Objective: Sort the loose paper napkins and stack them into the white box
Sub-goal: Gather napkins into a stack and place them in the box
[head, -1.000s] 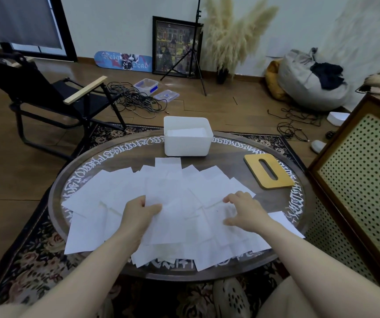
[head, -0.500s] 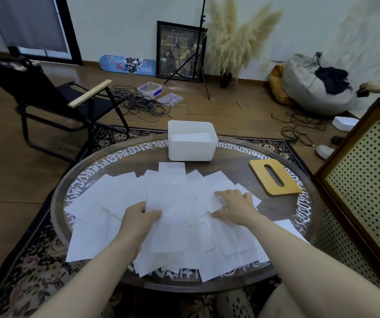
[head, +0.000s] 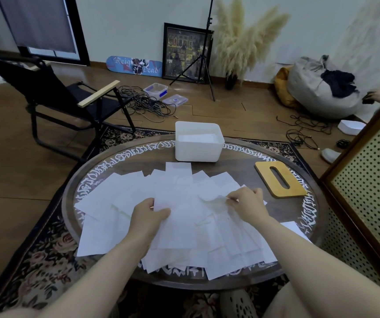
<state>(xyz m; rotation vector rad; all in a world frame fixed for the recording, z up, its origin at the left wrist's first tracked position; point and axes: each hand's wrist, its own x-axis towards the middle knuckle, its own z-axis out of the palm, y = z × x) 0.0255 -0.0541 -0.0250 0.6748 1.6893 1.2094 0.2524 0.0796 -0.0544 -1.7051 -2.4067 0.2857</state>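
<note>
Head view: a round dark table (head: 248, 166) with white lettering around its rim carries a wide, overlapping spread of loose white paper napkins (head: 125, 191) across its near half. The left hand (head: 149, 216) lies on the middle of the spread, thumb over and fingers curled under the edge of one napkin (head: 177, 226), gripping it. The right hand (head: 248, 204) sits to the right of it, its fingertips pinched together on the raised, crumpled corner of another napkin (head: 214, 200). The white box (head: 198, 149) stands at the far edge of the table, just beyond the spread and apart from both hands; flat white napkins show inside it. A yellow wooden lid with a slot (head: 279, 180) lies flat on the table to the right of the box. Beyond the table: a black folding chair (head: 53, 97) at left, a perforated cabinet (head: 368, 191) at right.
</note>
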